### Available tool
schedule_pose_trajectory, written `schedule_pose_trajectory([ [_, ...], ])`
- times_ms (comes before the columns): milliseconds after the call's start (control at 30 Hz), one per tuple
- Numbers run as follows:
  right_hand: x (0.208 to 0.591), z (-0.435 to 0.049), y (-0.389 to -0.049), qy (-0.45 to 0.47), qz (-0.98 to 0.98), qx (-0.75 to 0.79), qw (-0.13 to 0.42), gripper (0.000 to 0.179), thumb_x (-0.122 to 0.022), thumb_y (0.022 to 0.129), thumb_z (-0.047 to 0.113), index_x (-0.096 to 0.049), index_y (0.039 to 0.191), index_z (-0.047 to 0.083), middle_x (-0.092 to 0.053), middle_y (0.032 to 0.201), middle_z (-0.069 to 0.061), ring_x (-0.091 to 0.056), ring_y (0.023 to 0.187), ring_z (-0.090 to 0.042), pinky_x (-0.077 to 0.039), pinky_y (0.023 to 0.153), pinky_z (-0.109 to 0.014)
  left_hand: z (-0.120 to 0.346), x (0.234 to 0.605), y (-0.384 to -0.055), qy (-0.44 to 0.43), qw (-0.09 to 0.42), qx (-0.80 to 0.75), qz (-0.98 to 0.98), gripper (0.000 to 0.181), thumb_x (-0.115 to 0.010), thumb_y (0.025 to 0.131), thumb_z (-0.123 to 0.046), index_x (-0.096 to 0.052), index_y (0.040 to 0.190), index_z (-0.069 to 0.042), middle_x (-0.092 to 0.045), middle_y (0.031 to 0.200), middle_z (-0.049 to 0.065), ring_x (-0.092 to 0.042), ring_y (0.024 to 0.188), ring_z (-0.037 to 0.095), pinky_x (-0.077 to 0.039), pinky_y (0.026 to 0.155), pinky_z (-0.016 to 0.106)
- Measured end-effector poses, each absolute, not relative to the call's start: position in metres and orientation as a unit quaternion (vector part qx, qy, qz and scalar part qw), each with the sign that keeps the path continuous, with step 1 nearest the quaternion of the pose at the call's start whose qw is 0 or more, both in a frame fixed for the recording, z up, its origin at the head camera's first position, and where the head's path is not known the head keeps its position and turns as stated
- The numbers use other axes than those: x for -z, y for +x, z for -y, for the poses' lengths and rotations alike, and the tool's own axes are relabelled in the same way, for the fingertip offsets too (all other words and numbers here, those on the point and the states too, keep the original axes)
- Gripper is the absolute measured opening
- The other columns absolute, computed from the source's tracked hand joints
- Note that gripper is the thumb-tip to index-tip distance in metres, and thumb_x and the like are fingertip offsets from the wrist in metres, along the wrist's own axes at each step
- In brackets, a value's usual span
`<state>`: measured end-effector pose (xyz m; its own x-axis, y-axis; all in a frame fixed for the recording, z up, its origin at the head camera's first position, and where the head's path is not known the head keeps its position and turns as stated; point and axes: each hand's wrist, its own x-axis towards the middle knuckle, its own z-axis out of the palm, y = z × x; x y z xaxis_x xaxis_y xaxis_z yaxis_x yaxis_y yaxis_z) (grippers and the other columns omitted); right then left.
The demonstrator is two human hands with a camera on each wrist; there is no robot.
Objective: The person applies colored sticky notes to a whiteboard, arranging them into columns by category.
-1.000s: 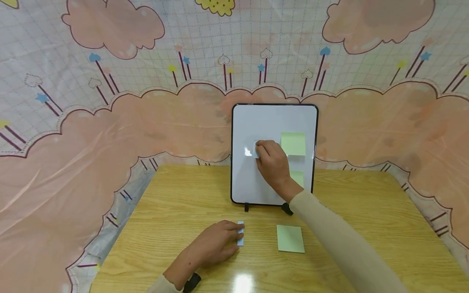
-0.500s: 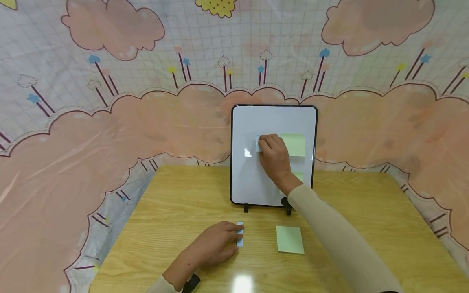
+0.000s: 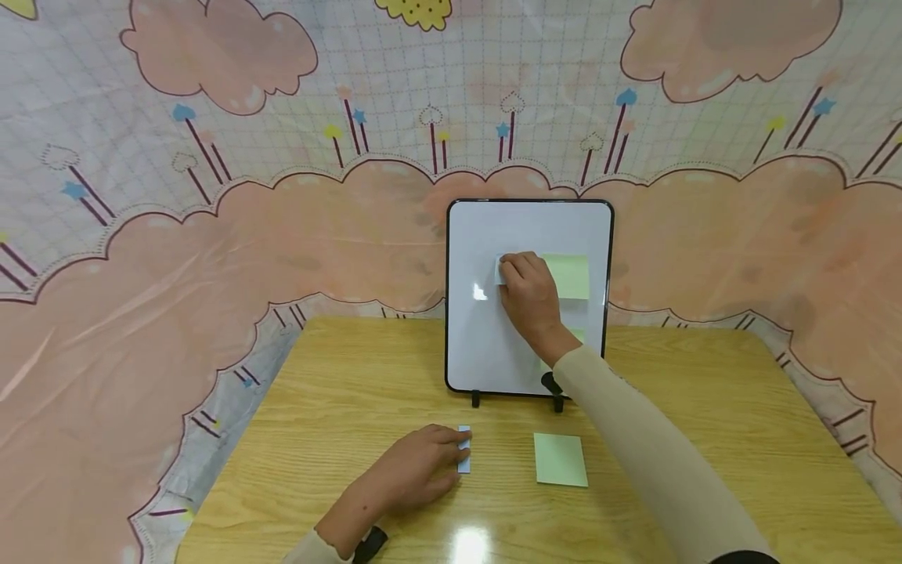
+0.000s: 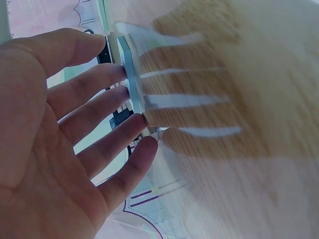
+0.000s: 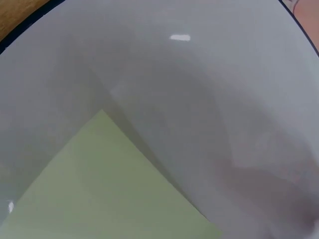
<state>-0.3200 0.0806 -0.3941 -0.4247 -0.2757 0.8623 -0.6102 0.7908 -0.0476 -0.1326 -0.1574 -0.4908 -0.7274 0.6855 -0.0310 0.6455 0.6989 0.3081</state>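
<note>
My right hand (image 3: pixel 530 296) pinches a small light blue sticky note (image 3: pixel 499 272) against the upright whiteboard (image 3: pixel 479 345); the hand hides most of the note. Just right of those fingers, a pale green sticky note (image 3: pixel 572 276) hangs on the board, and a lower green note (image 3: pixel 579 335) is partly covered by the wrist. That right wrist view shows a green note (image 5: pixel 99 184) close up on the white surface. On the table, my left hand (image 3: pixel 416 468) rests its fingertips on a narrow light blue pad (image 3: pixel 464 465). Those loosely extended fingers (image 4: pixel 94 99) also touch the pad (image 4: pixel 128 64) in the left wrist view.
A pale green pad of notes (image 3: pixel 560 460) lies on the wooden table (image 3: pixel 352 368), right of the left hand. Small black feet (image 3: pixel 475 399) support the whiteboard. A cloud-patterned cloth (image 3: pixel 338 243) hangs behind the table and along its sides.
My right hand has moved up and slightly right over the whiteboard, with the blue sticky note in its fingers. The left hand stays in place on the blue pad.
</note>
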Motion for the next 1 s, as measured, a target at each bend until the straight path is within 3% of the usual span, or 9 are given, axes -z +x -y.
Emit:
schedule_pose_trajectory([
  [200,0.3948,-0.0809,-0.3226,0.27,0.822,-0.184,0.466,0.019,-0.074,0.08,-0.018,-0.074,0.093,-0.004,-0.076,0.106,-0.015,-0.068,0.104,-0.032,-0.057,0.095,-0.04,0.1575,0.4912,-0.1324,0.363,0.073,-0.137,-0.919,0.041,-0.064,0.107,-0.027,-0.067,0.144,-0.011,-0.052,0.16,0.0,-0.051,0.145,0.022,-0.045,0.117,0.041],
  [533,0.397,-0.0821,-0.3229,0.266,0.836,-0.177,0.446,0.014,-0.075,0.086,-0.013,-0.074,0.097,-0.004,-0.077,0.109,-0.015,-0.067,0.105,-0.031,-0.056,0.096,-0.04,0.1579,0.488,-0.1306,0.365,0.075,-0.134,-0.918,0.041,-0.064,0.107,-0.027,-0.067,0.145,-0.011,-0.052,0.161,0.0,-0.05,0.146,0.022,-0.044,0.117,0.041],
  [1000,0.4033,-0.0834,-0.317,0.26,0.836,-0.15,0.459,0.019,-0.078,0.09,-0.003,-0.08,0.109,-0.003,-0.078,0.118,-0.013,-0.067,0.112,-0.032,-0.054,0.1,-0.042,0.1581,0.4879,-0.1317,0.367,0.075,-0.126,-0.919,0.04,-0.063,0.108,-0.028,-0.067,0.145,-0.012,-0.053,0.16,-0.001,-0.05,0.146,0.021,-0.045,0.117,0.041],
])
